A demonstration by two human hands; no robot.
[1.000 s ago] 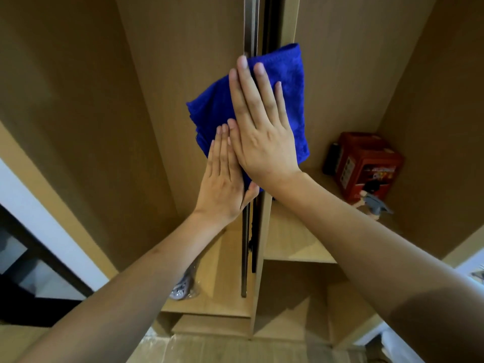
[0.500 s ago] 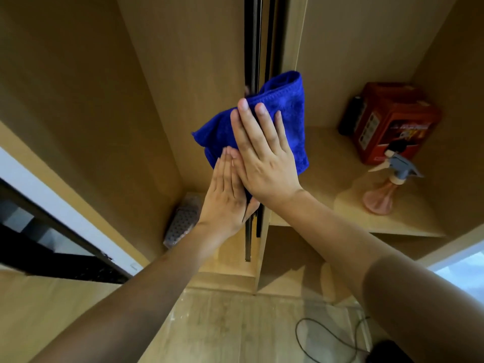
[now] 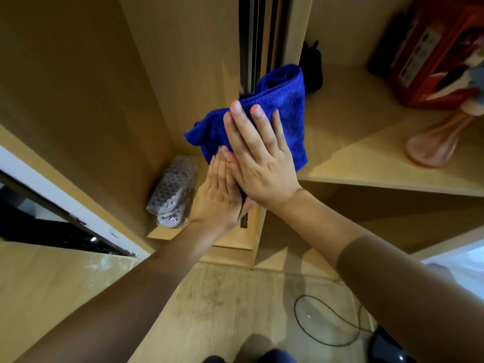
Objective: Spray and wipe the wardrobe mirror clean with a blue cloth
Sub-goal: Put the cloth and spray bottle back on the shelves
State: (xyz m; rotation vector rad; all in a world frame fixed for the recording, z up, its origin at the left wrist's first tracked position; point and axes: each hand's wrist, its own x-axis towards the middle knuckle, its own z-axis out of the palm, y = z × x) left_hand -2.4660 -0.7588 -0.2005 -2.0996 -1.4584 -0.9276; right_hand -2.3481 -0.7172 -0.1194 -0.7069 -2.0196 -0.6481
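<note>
The blue cloth (image 3: pixel 285 111) is folded and held flat against the dark vertical edge of the wardrobe door (image 3: pixel 247 48). My right hand (image 3: pixel 262 158) presses on the cloth with straight, spread fingers. My left hand (image 3: pixel 220 197) lies flat just below and left of it, its fingertips touching the cloth's lower edge and my right hand. A pink spray bottle (image 3: pixel 440 142) with a grey-blue trigger stands on the shelf at the right, away from both hands. I cannot make out the mirror glass itself.
A red box (image 3: pixel 432 61) and a black object (image 3: pixel 311 66) stand at the back of the wooden shelf (image 3: pixel 366 163). Bagged slippers (image 3: pixel 172 195) lie on a low shelf at the left. A black cable (image 3: pixel 327 323) loops on the floor.
Both hands and the cloth have slid downward along the door edge. The view has tilted down, showing the floor and the slippers.
</note>
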